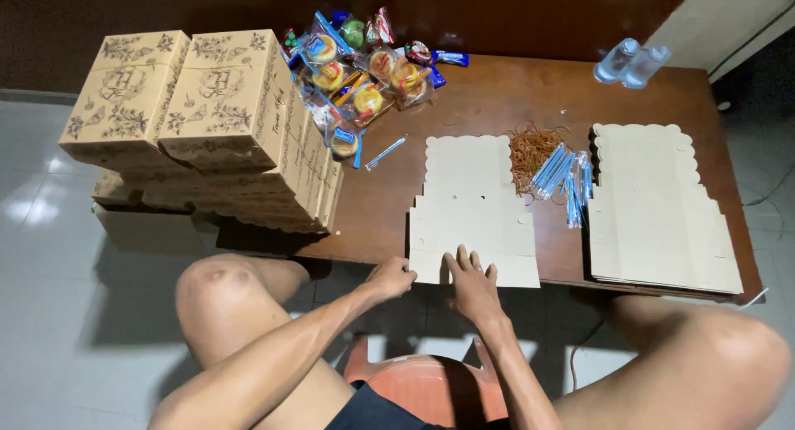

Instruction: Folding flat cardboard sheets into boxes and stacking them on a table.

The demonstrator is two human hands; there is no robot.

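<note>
A flat, unfolded cardboard box blank (472, 210) with a scalloped far edge lies on the brown wooden table (497, 99) in front of me. My left hand (391, 277) pinches its near left corner at the table's edge. My right hand (470, 282) lies flat with fingers spread on the blank's near edge, just right of the left hand. Both forearms reach up from between my bare knees.
A stack of flat box blanks (658, 210) lies at the right. Rubber bands (530, 148) and blue wrapped straws (563, 177) sit between the two. Assembled printed boxes (199, 107) are piled at the left, wrapped snacks (364, 74) behind, two small water bottles (631, 63) far right. An orange plastic stool (422, 384) is under me.
</note>
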